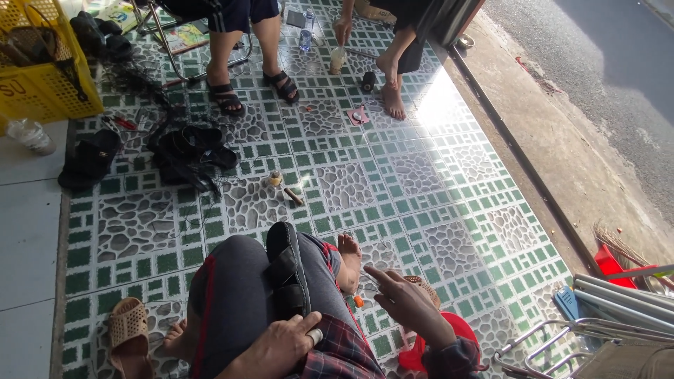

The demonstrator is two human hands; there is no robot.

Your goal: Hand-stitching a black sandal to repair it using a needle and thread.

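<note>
Left hand (281, 344) rests flat; right hand (407, 302) raised, fingers loosely curled.

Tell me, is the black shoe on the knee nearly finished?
Done: hard to tell; no finished seam or patch shows on the black shoe. In hand: it lies on the person's knee, the left hand just below it, the right hand up beside it with fingers pinched. Left: probably plenty, since a pile of black shoes waits on the tiled floor.
</note>
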